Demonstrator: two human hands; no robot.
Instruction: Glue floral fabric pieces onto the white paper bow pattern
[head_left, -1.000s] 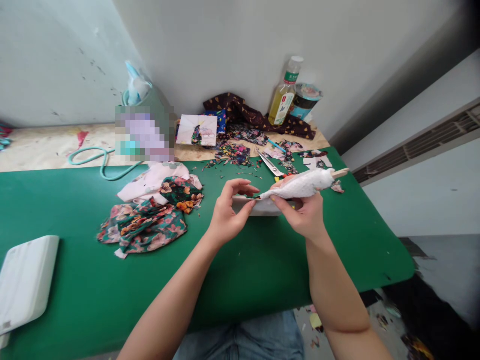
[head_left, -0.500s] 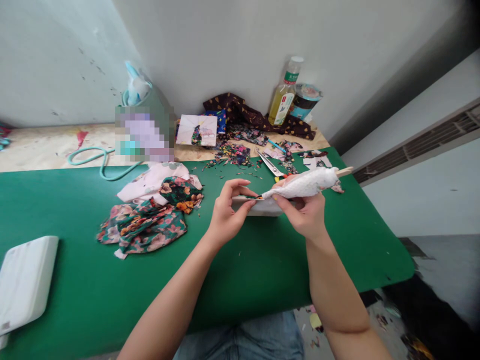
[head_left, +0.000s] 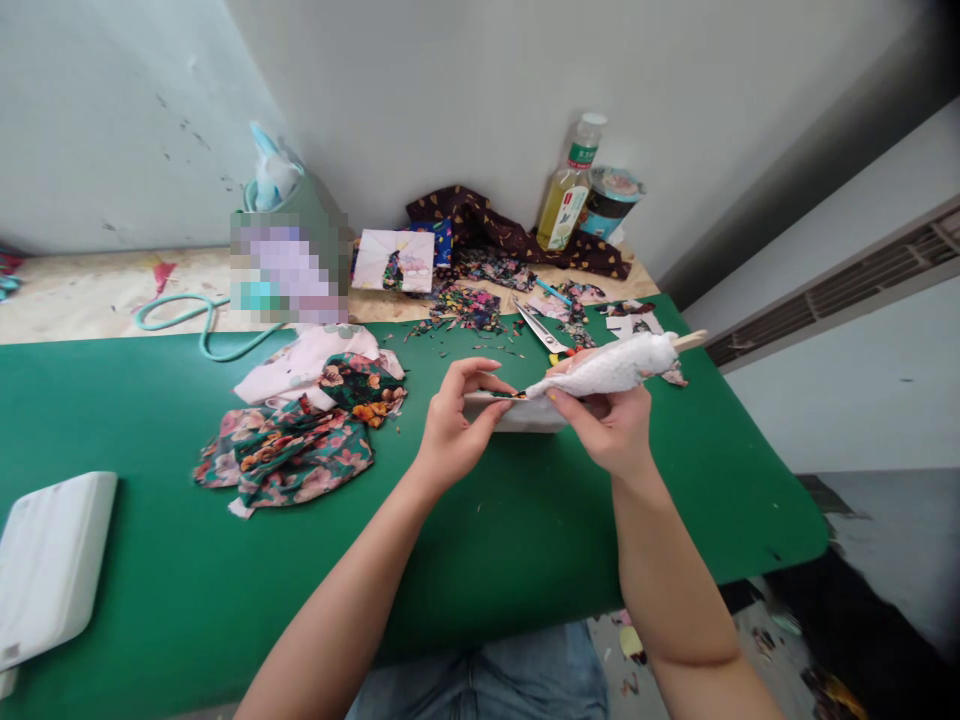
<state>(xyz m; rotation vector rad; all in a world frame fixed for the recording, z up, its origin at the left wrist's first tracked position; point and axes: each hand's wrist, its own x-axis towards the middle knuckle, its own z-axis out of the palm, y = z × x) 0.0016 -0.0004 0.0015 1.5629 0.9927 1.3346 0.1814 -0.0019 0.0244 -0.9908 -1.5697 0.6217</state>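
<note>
Scraps of floral fabric (head_left: 292,450) lie heaped on the green table (head_left: 187,600), well to the left of the work. Next comes the left hand (head_left: 454,425), with its thumb below and fingers curled above, pinching the left end of a flat pale piece (head_left: 525,412). The piece sits low over the tabletop, and I cannot tell whether it rests there or is lifted clear. A dark sliver of cloth (head_left: 514,394) sits on its upper edge, just beside the left fingertips. Scissors (head_left: 541,328) lie on the table behind it, apart from both hands.

To the right, the right hand (head_left: 611,430) is closed from beneath around a white-crusted stick (head_left: 607,368). The stick lies nearly level, its pointed tip touching the piece at the sliver and its bare wooden end (head_left: 690,341) jutting out to the right.

To my eye, the step depends on a steady support. The left pinch should be firm and close to the contact point so the piece cannot rock. The fingertips should stay just clear of the tip. The stick works best at a shallow angle, pressing lightly with only its tip, because so small a sliver would probably slide or lift under a heavy push. Resting the right wrist or forearm on the table would probably steady the tip.
</note>
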